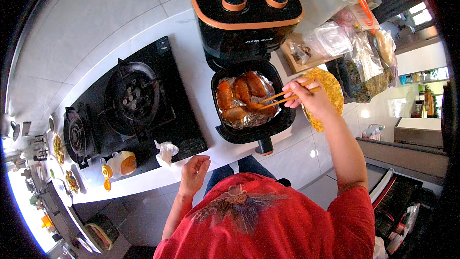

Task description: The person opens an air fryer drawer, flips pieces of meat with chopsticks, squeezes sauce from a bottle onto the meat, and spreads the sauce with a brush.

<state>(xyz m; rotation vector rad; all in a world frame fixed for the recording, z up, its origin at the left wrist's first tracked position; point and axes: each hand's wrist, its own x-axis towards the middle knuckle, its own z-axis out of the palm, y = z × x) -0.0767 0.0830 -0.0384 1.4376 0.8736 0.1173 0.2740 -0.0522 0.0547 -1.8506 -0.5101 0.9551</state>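
Observation:
My right hand (305, 95) grips a pair of wooden chopsticks (276, 96) above the pulled-out basket (248, 137) of a black air fryer (248, 14). The chopstick tips touch a browned piece of meat (257, 106), perhaps a chicken wing. Several more glossy brown pieces (242, 88) lie around it on crumpled aluminium foil (244, 123). The basket's handle (265, 146) points towards me. My left hand (196, 172) is at the counter's front edge, its fingers curled with nothing seen in them. A crumpled white tissue (166, 152) lies near it.
A black gas hob (172, 115) with two burners is to the left. An oil or sauce bottle (124, 163) with a yellow cap stands near its front edge. Plates of food (72, 181) sit farther left. On the right are a round yellow mottled item (329, 93) and a wooden box (298, 61).

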